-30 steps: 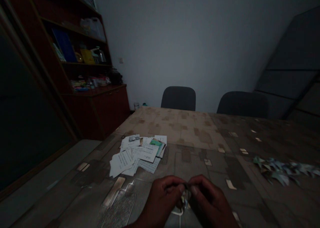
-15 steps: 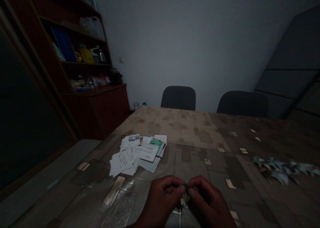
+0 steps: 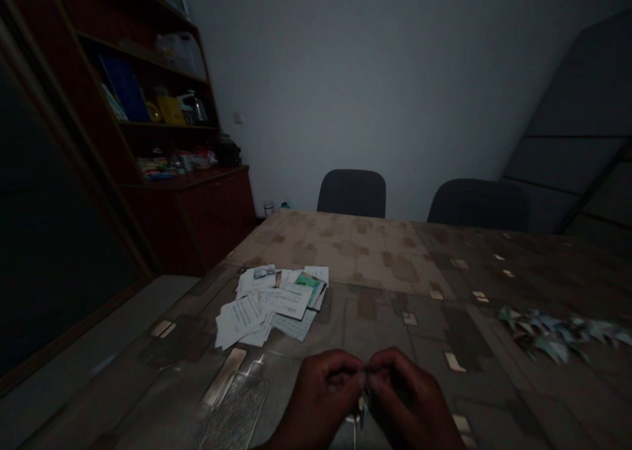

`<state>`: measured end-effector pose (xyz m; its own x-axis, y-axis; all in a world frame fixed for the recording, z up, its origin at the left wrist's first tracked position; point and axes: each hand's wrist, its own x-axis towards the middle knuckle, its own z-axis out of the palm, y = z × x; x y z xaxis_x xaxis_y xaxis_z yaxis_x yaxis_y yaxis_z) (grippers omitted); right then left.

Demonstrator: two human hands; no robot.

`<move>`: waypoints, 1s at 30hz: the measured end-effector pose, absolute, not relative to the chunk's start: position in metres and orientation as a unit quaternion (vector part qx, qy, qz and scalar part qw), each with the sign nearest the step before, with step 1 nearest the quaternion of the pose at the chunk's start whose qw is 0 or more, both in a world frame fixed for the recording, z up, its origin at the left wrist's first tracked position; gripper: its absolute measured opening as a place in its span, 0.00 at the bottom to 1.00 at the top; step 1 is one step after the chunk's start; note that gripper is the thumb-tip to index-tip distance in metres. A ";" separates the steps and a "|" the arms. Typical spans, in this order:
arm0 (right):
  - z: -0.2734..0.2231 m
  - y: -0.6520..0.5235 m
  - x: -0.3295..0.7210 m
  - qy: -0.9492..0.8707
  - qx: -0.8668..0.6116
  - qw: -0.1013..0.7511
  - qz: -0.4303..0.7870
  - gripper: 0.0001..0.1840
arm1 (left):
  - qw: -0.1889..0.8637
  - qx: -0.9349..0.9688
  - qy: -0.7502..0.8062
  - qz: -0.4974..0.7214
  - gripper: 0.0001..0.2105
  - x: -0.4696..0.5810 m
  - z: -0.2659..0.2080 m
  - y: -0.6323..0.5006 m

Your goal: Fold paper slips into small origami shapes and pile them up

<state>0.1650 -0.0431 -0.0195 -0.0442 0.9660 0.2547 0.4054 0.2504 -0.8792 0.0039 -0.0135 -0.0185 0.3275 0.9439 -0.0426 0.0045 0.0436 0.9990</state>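
Observation:
Near the front edge of the table, my left hand (image 3: 326,392) and my right hand (image 3: 405,392) meet, thumbs and forefingers pinched together. Between them is a small folded piece of paper (image 3: 362,407), mostly hidden by the fingers; only a pale lower part shows. Ahead and to the left lies a loose pile of printed paper slips (image 3: 266,305), one with a green picture. Far to the right, a row of folded paper pieces (image 3: 557,331) with pointed ends rests on the table.
A patterned cloth covers the table (image 3: 345,246). Two dark chairs (image 3: 351,192) stand at its far side, before a pale wall. To the left is a reddish-brown cabinet (image 3: 197,206) with shelves of household items. The room is dim.
My fingertips have drawn slightly closer together, and less of the folded paper shows below them. The paper pile and the folded row lie as before.

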 end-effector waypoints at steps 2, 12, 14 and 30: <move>-0.020 -0.042 0.166 -0.668 -0.526 0.436 0.295 0.09 | 0.586 0.564 0.420 0.403 0.09 0.004 -0.021 -0.014; -0.012 -0.042 0.167 -0.741 -0.492 0.435 0.143 0.08 | 0.577 0.589 0.417 0.382 0.11 0.007 -0.017 -0.017; -0.013 -0.041 0.168 -0.743 -0.492 0.435 0.126 0.08 | 0.567 0.596 0.428 0.375 0.12 0.008 -0.017 -0.017; -0.014 -0.038 0.172 -0.785 -0.441 0.412 0.141 0.07 | 0.529 0.620 0.447 0.369 0.10 0.008 -0.020 -0.015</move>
<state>0.1718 -0.0382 -0.0140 -0.2711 0.8086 0.5222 0.5758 0.5709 -0.5852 0.0083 -0.0149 -0.0201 0.3288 0.9443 -0.0141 0.1639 -0.0423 0.9856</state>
